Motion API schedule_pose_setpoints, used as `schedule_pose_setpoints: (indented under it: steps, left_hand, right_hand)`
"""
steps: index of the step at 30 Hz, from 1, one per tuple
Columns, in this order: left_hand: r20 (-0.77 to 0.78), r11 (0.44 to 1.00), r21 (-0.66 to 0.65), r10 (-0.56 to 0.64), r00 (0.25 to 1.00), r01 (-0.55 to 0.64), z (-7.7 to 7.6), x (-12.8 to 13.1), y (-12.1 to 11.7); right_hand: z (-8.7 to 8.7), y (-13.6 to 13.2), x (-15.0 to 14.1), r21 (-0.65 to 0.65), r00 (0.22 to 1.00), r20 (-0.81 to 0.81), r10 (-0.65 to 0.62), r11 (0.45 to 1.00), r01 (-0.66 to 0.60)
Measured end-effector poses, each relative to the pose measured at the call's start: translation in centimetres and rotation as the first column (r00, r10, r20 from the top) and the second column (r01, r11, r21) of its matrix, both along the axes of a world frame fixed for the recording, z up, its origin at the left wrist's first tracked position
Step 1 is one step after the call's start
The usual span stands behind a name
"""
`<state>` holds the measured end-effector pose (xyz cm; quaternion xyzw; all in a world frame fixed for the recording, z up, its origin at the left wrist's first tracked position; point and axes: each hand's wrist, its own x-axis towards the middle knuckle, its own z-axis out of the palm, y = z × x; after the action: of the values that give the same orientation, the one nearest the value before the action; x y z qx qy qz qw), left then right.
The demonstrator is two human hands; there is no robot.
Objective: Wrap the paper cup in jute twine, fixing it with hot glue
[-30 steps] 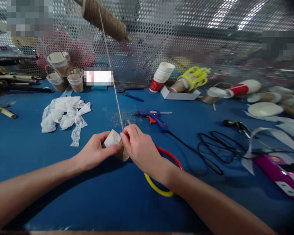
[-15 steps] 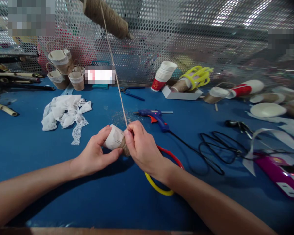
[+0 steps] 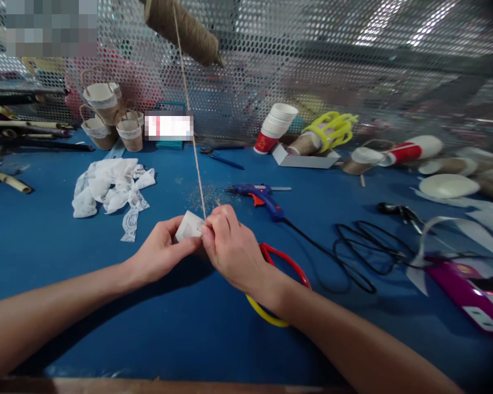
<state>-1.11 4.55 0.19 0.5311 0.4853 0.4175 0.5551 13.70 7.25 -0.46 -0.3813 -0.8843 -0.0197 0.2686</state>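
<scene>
A white paper cup (image 3: 188,226) lies sideways above the table, with my left hand (image 3: 160,249) closed round its near end. My right hand (image 3: 232,246) is at the cup's other end, thumb and forefinger pinched on a strand of twine (image 3: 196,169). That strand runs taut up to a twine spool (image 3: 184,30) hanging at the top. The twine-wrapped part of the cup is now mostly hidden behind my fingers. Beyond my right hand lies a blue glue gun (image 3: 257,192). Red-and-yellow-handled scissors (image 3: 285,260), as far as they show, are partly under my right forearm.
White lace (image 3: 107,189) lies bunched at left. Twine-wrapped cups (image 3: 131,134) stand behind it. Pliers (image 3: 224,156), stacked paper cups (image 3: 275,128) and a white box (image 3: 306,158) line the back. A black cord (image 3: 353,257) and a purple power strip (image 3: 468,295) are at right.
My right hand has shifted slightly left along the cup, drawing the lower end of the twine with it. The cup has turned in my hands, and less of its wrapped part shows.
</scene>
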Motion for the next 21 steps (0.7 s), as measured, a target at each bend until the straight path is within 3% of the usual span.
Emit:
schedule_pose_setpoints:
  steps: [6, 11, 17, 21]
  left_hand:
    - [0.047, 1.000, -0.026, -0.014, 0.999, 0.015, -0.1, 0.1, 0.1]
    - [0.075, 0.999, -0.035, -0.034, 0.997, 0.036, -0.4, 0.1, 0.2]
    - [0.152, 0.996, -0.068, -0.045, 0.987, 0.056, -0.1, 0.3, 0.1]
    - [0.167, 0.996, -0.065, -0.052, 0.985, 0.064, -0.2, 0.4, 0.0]
  right_hand:
    - [0.4, 0.0, 0.3, -0.032, 1.000, -0.003, -0.004, 0.999, 0.004]
    - [3.4, 2.2, 0.8, -0.256, 0.981, -0.182, -0.074, 0.966, 0.025]
    - [8.0, 8.4, -2.4, -0.581, 0.931, -0.355, -0.082, 0.800, -0.151]
    - [9.9, 12.1, -5.9, -0.632, 0.835, -0.540, -0.105, 0.706, -0.319]
